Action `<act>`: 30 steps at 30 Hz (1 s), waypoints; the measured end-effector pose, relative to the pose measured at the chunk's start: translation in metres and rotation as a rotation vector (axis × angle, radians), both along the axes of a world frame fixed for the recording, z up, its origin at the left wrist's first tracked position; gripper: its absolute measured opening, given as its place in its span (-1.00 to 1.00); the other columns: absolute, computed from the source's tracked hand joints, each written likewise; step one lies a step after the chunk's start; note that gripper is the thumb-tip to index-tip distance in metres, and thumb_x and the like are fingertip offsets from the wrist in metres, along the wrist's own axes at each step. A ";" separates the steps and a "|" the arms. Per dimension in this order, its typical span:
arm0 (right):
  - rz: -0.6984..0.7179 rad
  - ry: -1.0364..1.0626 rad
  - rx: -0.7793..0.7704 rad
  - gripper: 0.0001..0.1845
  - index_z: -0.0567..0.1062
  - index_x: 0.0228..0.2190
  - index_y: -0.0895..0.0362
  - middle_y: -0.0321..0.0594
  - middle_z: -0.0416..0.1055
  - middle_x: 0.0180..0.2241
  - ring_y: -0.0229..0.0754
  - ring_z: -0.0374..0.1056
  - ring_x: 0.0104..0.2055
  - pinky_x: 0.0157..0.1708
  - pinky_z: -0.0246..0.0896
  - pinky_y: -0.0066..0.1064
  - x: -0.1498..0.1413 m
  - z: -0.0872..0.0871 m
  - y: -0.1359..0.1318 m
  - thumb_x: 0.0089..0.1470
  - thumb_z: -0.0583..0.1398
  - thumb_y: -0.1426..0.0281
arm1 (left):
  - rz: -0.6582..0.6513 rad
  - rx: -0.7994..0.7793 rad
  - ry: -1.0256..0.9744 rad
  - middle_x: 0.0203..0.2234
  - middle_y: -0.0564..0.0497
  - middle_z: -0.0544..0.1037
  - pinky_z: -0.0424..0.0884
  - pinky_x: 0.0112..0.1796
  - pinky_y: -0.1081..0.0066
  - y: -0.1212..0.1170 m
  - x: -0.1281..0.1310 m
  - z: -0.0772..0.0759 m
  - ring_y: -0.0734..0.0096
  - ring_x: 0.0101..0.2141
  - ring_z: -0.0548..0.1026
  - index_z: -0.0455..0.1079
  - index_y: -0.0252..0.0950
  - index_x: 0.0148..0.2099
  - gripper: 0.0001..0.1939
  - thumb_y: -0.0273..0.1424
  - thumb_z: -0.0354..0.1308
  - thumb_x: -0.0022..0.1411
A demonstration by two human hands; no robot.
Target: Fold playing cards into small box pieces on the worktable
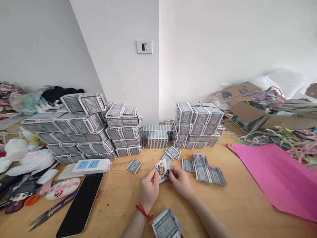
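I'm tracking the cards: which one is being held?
The picture card, between the left hand and right hand; the other loose cards lie on the table.

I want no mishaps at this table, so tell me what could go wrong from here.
The king card, between the left hand and right hand, might crease badly if squeezed too hard.
The patterned card piece close to the red bracelet could get knocked if the left hand draws back.
The stack of card blocks behind the power strip might topple if bumped.
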State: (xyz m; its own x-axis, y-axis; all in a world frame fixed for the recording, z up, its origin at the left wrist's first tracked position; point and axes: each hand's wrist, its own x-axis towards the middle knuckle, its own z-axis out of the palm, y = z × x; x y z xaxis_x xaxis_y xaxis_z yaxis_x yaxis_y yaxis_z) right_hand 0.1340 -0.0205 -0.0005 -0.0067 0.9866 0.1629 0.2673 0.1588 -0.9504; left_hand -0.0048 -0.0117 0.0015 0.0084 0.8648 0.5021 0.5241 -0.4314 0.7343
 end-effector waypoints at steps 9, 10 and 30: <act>-0.208 -0.254 0.087 -0.84 0.34 -0.55 0.10 -0.30 0.33 -0.65 -0.25 0.23 -0.62 -0.59 0.06 -0.48 -0.004 -0.004 -0.003 -0.04 0.04 0.32 | 0.008 0.029 0.047 -0.67 0.00 0.49 0.32 -0.60 0.58 0.000 0.001 0.002 0.47 -0.64 0.45 0.39 -0.32 -0.47 -0.71 -0.34 -0.08 0.16; -0.173 -0.218 0.062 -0.82 0.34 -0.55 0.11 -0.29 0.34 -0.64 -0.25 0.24 -0.61 -0.60 0.07 -0.48 -0.004 -0.003 -0.003 -0.02 0.03 0.31 | 0.015 0.025 0.040 -0.65 -0.01 0.50 0.32 -0.60 0.58 0.000 0.001 0.002 0.47 -0.64 0.45 0.40 -0.33 -0.45 -0.72 -0.35 -0.07 0.16; -0.157 -0.204 0.031 -0.84 0.30 -0.57 0.12 -0.29 0.34 -0.65 -0.25 0.25 -0.62 -0.60 0.10 -0.48 -0.006 -0.005 -0.002 -0.03 0.02 0.35 | 0.035 0.014 0.020 -0.62 -0.05 0.52 0.35 -0.56 0.55 0.001 0.001 -0.006 0.45 -0.61 0.46 0.41 -0.33 -0.38 -0.73 -0.34 -0.08 0.17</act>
